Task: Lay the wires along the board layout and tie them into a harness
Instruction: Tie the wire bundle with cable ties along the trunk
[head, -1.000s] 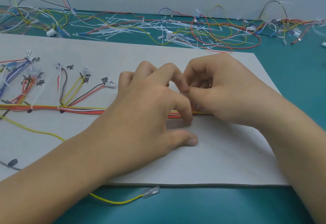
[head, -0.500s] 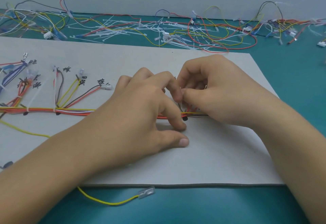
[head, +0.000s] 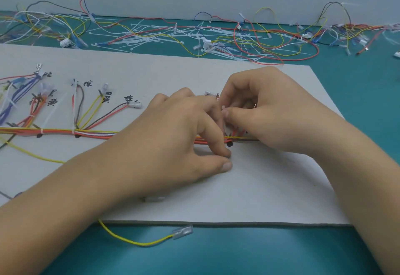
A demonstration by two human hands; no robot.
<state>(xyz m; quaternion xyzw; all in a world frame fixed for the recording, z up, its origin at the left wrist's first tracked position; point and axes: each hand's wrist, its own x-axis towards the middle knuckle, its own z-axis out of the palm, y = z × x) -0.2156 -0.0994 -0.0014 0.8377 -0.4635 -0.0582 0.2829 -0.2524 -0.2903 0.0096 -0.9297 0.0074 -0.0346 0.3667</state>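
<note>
Tied twice at its left, the multicoloured wire bundle [head: 91, 132] lies along the grey layout board [head: 259, 188], where the right hand [head: 270, 114] pinches a small white piece [head: 224, 108], seemingly the next tie, while the left hand [head: 173, 136] curls over the bundle, grip unclear.

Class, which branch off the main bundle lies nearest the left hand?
The brown-and-red pair ending in a white connector; the yellow pair and blue wires branch farther from the left hand.
</note>
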